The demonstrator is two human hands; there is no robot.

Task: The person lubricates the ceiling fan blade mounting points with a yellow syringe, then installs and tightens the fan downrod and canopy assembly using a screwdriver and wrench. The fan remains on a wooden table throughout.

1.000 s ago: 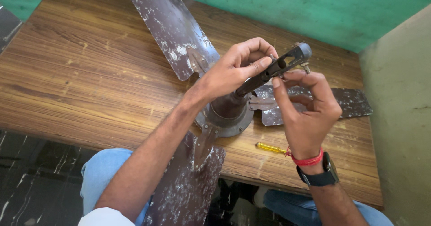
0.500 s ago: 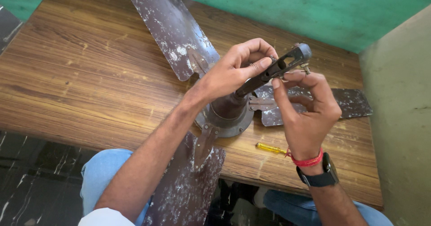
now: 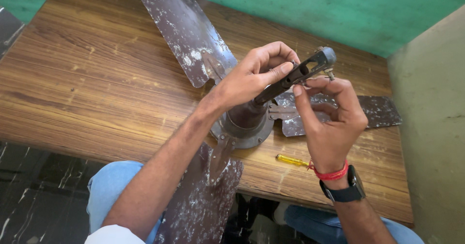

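Brown metal, speckled with pale grime — a ceiling fan (image 3: 244, 123) lies on the wooden worktop (image 3: 72, 74), its motor housing just in front of the person and three blades spreading away, one toward the far wall, one to the right, one off the near edge over the lap. From the housing the dark downrod (image 3: 295, 74) rises at a slant, its long axis running from the hub up and to the right, ending in a slotted top with a small bolt (image 3: 331, 72) through it.

Both hands meet at that upper end. The left hand (image 3: 252, 77) comes in from the left and is curled around the rod below the slot, thumb and forefinger pressed along its shaft. The right hand (image 3: 329, 113) comes up from below and to the right, fingers bent in and closed toward the bolt end, thumb tip touching the rod's underside; whether it truly pinches the bolt I cannot tell. The right hand is the nearer to the bolt.

A yellow-handled screwdriver (image 3: 292, 160) lies on the worktop just beneath the right wrist — unheld, near the hub
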